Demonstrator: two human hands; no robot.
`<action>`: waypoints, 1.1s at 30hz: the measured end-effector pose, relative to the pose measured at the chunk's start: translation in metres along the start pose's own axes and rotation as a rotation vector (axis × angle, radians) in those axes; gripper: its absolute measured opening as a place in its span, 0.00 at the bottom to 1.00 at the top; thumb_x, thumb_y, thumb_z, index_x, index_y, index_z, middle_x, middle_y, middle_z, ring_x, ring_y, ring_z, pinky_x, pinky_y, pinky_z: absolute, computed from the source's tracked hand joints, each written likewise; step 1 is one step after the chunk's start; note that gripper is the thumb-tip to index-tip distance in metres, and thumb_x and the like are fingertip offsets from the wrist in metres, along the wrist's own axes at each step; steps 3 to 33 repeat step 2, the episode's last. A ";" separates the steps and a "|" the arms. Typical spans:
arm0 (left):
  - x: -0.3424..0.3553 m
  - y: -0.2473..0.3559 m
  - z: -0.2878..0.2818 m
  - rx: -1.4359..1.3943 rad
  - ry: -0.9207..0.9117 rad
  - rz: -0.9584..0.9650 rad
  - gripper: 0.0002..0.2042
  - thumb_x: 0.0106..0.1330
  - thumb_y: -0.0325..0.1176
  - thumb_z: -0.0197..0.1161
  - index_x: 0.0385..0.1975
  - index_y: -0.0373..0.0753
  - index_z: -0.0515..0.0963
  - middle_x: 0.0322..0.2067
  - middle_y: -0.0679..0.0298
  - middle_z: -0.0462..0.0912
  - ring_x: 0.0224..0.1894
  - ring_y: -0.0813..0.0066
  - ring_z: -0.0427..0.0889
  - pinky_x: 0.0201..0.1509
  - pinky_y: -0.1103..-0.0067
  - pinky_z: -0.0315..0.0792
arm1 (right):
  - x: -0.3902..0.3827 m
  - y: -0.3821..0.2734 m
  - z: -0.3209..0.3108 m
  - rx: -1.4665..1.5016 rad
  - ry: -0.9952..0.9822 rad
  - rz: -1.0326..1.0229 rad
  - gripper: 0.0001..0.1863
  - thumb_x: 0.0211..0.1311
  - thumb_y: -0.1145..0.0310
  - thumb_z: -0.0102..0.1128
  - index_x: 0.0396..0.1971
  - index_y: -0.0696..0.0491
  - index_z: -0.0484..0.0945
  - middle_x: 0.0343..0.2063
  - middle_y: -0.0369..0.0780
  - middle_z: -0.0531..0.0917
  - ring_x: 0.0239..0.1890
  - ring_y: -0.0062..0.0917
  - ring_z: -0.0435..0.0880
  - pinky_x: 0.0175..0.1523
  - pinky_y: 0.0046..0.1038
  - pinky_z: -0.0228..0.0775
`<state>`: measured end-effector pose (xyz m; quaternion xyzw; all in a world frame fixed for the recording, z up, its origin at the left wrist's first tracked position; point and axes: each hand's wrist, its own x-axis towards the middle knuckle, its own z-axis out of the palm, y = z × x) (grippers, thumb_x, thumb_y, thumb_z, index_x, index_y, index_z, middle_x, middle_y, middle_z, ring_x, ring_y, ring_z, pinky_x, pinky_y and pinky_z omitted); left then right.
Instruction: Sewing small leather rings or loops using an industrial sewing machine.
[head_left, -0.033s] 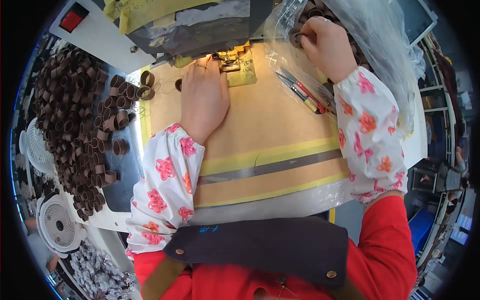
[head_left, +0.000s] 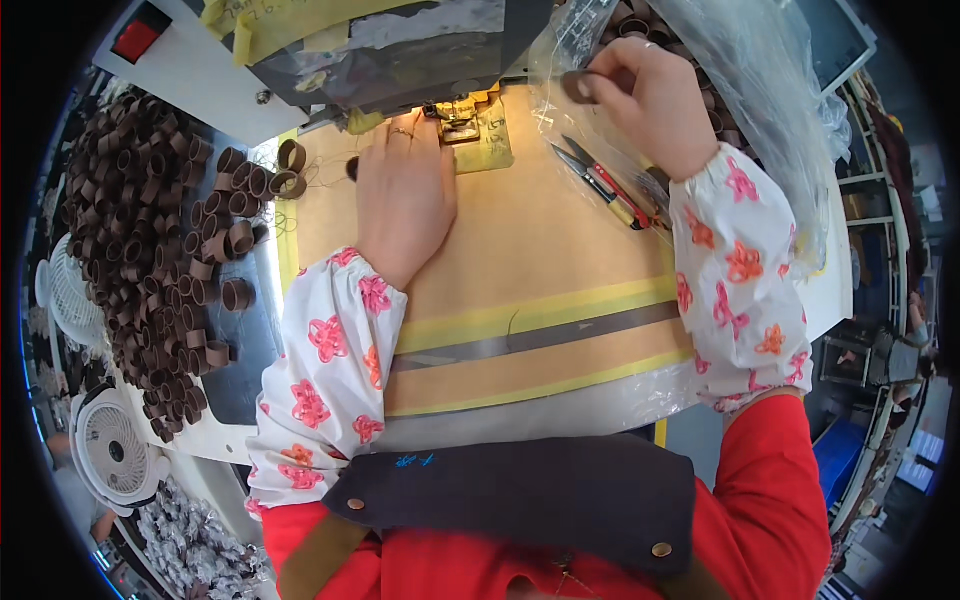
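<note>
My right hand is at the mouth of a clear plastic bag, pinching one brown ring-shaped band between thumb and finger. More such bands show in the bag behind it. My left hand lies palm down on the tan work surface, fingers stretched toward the lit metal presser foot of a sewing machine. Its fingertips are partly hidden below the machine head. At its outer side a dark band peeks out.
A large heap of brown bands covers the left side, some trailing loose threads. Thread snips and a red-handled cutter lie right of centre, beside the bag. Two white fans stand at far left.
My right hand has shifted slightly, and the band in its pinch now shows more fully, held out to the left of the bag's contents. My left hand has barely moved.
</note>
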<state>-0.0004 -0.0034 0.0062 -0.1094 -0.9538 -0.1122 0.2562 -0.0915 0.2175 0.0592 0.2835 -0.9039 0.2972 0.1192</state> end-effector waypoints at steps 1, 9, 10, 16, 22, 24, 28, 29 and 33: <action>0.001 0.001 -0.002 -0.025 -0.038 -0.033 0.12 0.55 0.30 0.56 0.38 0.32 0.71 0.36 0.50 0.74 0.41 0.54 0.71 0.46 0.67 0.65 | -0.006 -0.015 0.002 0.238 -0.069 0.107 0.04 0.50 0.76 0.54 0.26 0.57 0.78 0.23 0.39 0.81 0.23 0.25 0.78 0.30 0.25 0.69; 0.007 0.004 -0.003 -0.066 -0.073 -0.053 0.12 0.56 0.31 0.57 0.39 0.34 0.71 0.37 0.50 0.73 0.42 0.54 0.71 0.48 0.68 0.65 | -0.011 -0.024 0.004 0.205 -0.158 0.104 0.06 0.54 0.73 0.53 0.28 0.56 0.78 0.26 0.36 0.82 0.26 0.25 0.80 0.33 0.25 0.70; 0.007 0.004 -0.003 -0.066 -0.073 -0.053 0.12 0.56 0.31 0.57 0.39 0.34 0.71 0.37 0.50 0.73 0.42 0.54 0.71 0.48 0.68 0.65 | -0.011 -0.024 0.004 0.205 -0.158 0.104 0.06 0.54 0.73 0.53 0.28 0.56 0.78 0.26 0.36 0.82 0.26 0.25 0.80 0.33 0.25 0.70; 0.007 0.004 -0.003 -0.066 -0.073 -0.053 0.12 0.56 0.31 0.57 0.39 0.34 0.71 0.37 0.50 0.73 0.42 0.54 0.71 0.48 0.68 0.65 | -0.011 -0.024 0.004 0.205 -0.158 0.104 0.06 0.54 0.73 0.53 0.28 0.56 0.78 0.26 0.36 0.82 0.26 0.25 0.80 0.33 0.25 0.70; 0.007 0.004 -0.003 -0.066 -0.073 -0.053 0.12 0.56 0.31 0.57 0.39 0.34 0.71 0.37 0.50 0.73 0.42 0.54 0.71 0.48 0.68 0.65 | -0.011 -0.024 0.004 0.205 -0.158 0.104 0.06 0.54 0.73 0.53 0.28 0.56 0.78 0.26 0.36 0.82 0.26 0.25 0.80 0.33 0.25 0.70; 0.007 0.004 -0.003 -0.066 -0.073 -0.053 0.12 0.56 0.31 0.57 0.39 0.34 0.71 0.37 0.50 0.73 0.42 0.54 0.71 0.48 0.68 0.65 | -0.011 -0.024 0.004 0.205 -0.158 0.104 0.06 0.54 0.73 0.53 0.28 0.56 0.78 0.26 0.36 0.82 0.26 0.25 0.80 0.33 0.25 0.70; 0.007 0.004 -0.003 -0.066 -0.073 -0.053 0.12 0.56 0.31 0.57 0.39 0.34 0.71 0.37 0.50 0.73 0.42 0.54 0.71 0.48 0.68 0.65 | -0.011 -0.024 0.004 0.205 -0.158 0.104 0.06 0.54 0.73 0.53 0.28 0.56 0.78 0.26 0.36 0.82 0.26 0.25 0.80 0.33 0.25 0.70; 0.007 0.004 -0.003 -0.066 -0.073 -0.053 0.12 0.56 0.31 0.57 0.39 0.34 0.71 0.37 0.50 0.73 0.42 0.54 0.71 0.48 0.68 0.65 | -0.011 -0.024 0.004 0.205 -0.158 0.104 0.06 0.54 0.73 0.53 0.28 0.56 0.78 0.26 0.36 0.82 0.26 0.25 0.80 0.33 0.25 0.70; 0.007 0.004 -0.003 -0.066 -0.073 -0.053 0.12 0.56 0.31 0.57 0.39 0.34 0.71 0.37 0.50 0.73 0.42 0.54 0.71 0.48 0.68 0.65 | -0.011 -0.024 0.004 0.205 -0.158 0.104 0.06 0.54 0.73 0.53 0.28 0.56 0.78 0.26 0.36 0.82 0.26 0.25 0.80 0.33 0.25 0.70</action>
